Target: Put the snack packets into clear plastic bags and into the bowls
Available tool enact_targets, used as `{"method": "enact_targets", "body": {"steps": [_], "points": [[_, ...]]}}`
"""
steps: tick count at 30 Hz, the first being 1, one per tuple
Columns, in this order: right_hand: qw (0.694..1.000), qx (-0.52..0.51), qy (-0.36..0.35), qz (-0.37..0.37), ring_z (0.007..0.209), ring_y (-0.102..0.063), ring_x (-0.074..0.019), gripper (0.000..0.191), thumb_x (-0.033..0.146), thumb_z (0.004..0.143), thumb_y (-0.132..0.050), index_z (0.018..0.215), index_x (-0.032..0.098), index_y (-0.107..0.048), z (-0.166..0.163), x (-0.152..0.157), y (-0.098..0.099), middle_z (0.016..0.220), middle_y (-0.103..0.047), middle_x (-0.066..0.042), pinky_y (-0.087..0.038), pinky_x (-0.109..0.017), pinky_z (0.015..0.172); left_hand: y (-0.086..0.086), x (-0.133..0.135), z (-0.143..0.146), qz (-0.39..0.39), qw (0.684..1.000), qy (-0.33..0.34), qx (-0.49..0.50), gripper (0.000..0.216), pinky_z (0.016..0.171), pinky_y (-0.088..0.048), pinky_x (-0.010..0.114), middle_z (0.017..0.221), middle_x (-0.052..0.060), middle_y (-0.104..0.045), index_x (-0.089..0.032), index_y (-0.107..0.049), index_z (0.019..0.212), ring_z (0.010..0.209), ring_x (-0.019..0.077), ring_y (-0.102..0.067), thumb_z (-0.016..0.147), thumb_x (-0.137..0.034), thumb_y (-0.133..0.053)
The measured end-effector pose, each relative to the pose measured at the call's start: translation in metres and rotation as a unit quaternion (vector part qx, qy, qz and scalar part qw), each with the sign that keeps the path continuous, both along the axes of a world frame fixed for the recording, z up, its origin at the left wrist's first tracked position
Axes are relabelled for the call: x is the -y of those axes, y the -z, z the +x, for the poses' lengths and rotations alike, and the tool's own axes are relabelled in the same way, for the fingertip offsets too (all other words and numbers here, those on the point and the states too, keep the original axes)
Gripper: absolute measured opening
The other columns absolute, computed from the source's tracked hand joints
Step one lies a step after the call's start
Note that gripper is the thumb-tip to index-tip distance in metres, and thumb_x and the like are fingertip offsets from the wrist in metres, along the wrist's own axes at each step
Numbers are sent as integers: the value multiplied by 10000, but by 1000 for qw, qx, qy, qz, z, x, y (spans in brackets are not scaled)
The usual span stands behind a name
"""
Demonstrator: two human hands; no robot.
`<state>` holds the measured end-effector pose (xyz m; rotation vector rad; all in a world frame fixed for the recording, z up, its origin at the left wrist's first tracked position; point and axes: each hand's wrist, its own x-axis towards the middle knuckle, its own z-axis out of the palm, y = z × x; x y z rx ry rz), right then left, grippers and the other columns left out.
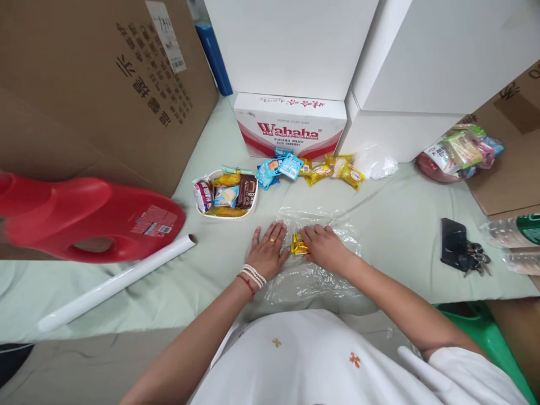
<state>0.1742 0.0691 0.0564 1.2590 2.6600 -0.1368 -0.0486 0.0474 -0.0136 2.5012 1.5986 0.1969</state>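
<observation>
A clear plastic bag (pixel 333 278) lies spread on the cloth-covered table in front of me. My left hand (pixel 269 250) rests flat on its left part, fingers stretched out. On the bag, a yellow snack packet (pixel 298 245) sits between my hands. My right hand (pixel 323 246) has its fingers curled over the packet's right end, partly hiding it. Further back, a white tray (pixel 254 209) holds several wrapped snacks. Blue snack packets (pixel 280 167) and yellow snack packets (pixel 333 170) lie in a loose row beside it.
A red jug (pixel 97 216) and a white roll (pixel 118 284) lie at left. The Wahaha box (pixel 291 126) and white boxes line the back. At right are a bowl of snacks (pixel 459 152), keys with a black case (pixel 459 247), and plastic bottles (pixel 508 232).
</observation>
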Motion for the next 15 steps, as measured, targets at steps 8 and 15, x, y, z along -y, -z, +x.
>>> {"method": "enact_targets", "body": {"steps": [8, 15], "points": [[1000, -25, 0, 9, 1205, -484, -335, 410, 334, 933, -694, 1273, 117, -618, 15, 3, 2, 1298, -622, -184, -356, -462, 990, 0, 2, 2, 4, 1000, -7, 11, 638, 1279, -111, 623, 1679, 146, -339, -166, -323, 1623, 1566, 296, -314, 1050, -444, -365], [995, -87, 44, -29, 1386, -412, -375, 668, 419, 907, -725, 1466, 124, -508, 16, 7, 16, 1461, -550, -213, -254, -578, 1169, 1, 3, -4, 26, 998, -16, 52, 614, 1251, -165, 633, 1708, 157, -271, -203, -359, 1609, 1579, 336, -269, 1044, -434, -419]]}}
